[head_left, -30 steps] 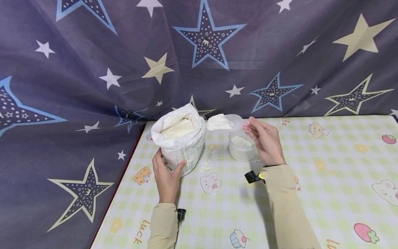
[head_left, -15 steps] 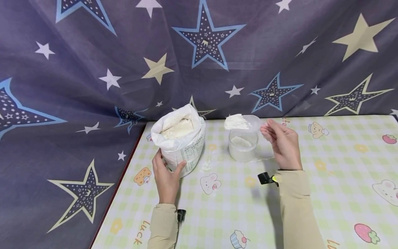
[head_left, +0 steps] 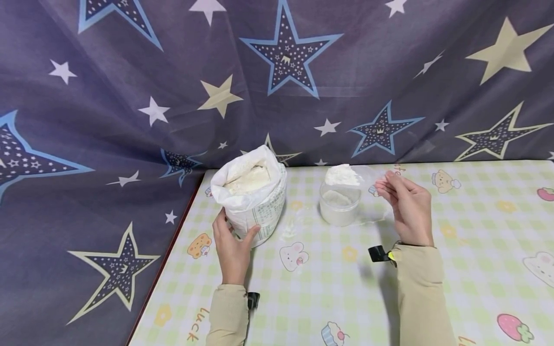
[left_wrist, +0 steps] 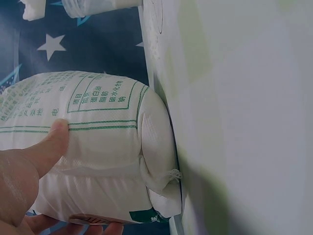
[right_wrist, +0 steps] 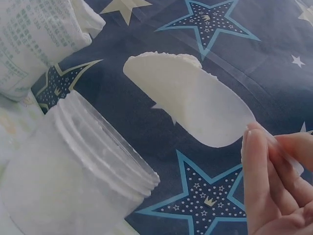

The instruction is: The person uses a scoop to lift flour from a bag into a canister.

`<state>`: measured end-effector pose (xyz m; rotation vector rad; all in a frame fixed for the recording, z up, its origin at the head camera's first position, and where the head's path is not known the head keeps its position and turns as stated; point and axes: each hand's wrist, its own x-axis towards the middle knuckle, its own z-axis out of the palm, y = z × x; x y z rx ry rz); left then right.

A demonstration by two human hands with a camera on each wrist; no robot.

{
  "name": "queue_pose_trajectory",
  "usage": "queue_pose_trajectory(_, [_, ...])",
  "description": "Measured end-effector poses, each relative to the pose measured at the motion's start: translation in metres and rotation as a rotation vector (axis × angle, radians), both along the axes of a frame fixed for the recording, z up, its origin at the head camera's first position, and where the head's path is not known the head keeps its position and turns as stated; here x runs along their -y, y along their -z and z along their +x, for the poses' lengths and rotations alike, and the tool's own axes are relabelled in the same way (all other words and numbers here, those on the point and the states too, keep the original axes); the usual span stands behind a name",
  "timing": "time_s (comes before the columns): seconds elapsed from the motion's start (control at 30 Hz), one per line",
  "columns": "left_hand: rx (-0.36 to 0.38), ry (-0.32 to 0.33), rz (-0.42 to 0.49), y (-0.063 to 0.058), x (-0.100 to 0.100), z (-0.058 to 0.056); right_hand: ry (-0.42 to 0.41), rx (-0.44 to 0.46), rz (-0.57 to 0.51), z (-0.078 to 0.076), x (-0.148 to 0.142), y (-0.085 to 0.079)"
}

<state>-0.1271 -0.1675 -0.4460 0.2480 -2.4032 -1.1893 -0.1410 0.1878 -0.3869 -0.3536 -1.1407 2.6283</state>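
My left hand point(head_left: 233, 250) holds the side of an open white woven bag point(head_left: 266, 214) with green print, its rim rolled outward and pale flour point(head_left: 251, 180) inside. In the left wrist view the thumb lies across the printed side of the bag point(left_wrist: 98, 156) and the fingers wrap underneath. Between thumb and fingertips, my right hand point(head_left: 409, 209) pinches the handle of a translucent plastic scoop point(right_wrist: 220, 107). A heap of flour point(head_left: 342, 175) sits on the scoop's far end, over the mouth of a clear round jar point(head_left: 339, 215). The jar is partly filled with flour.
A checked tablecloth point(head_left: 467, 283) with cartoon prints covers the table. Spilled flour point(head_left: 289, 228) dusts it between bag and jar. Behind the table hangs a dark curtain point(head_left: 277, 115) with stars, close to the bag and jar.
My right hand has moved right with the loaded scoop, from beside the bag to above the jar. The left hand and bag have stayed in place.
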Motion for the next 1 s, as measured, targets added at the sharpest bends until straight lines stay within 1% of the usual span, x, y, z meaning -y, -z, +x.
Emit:
queue_pose_trajectory(0.2, [-0.002,0.000,-0.006,0.001,0.000,0.000,0.061,0.006,0.020,0.002,0.000,-0.001])
queue_pose_trajectory(0.33, [0.000,-0.003,-0.007,0.001,0.000,0.000,0.110,0.005,0.068,0.002,0.001,-0.001])
queue_pose_trajectory(0.57, [0.005,-0.005,-0.007,0.001,0.000,0.001,0.185,0.021,0.201,0.003,0.005,0.000])
queue_pose_trajectory(0.77, [0.006,-0.004,-0.002,0.000,0.001,0.001,0.229,-0.011,0.309,0.003,0.009,-0.002])
queue_pose_trajectory(1.0, [0.004,-0.002,0.003,-0.001,0.001,0.002,0.280,-0.021,0.448,0.004,0.014,-0.009])
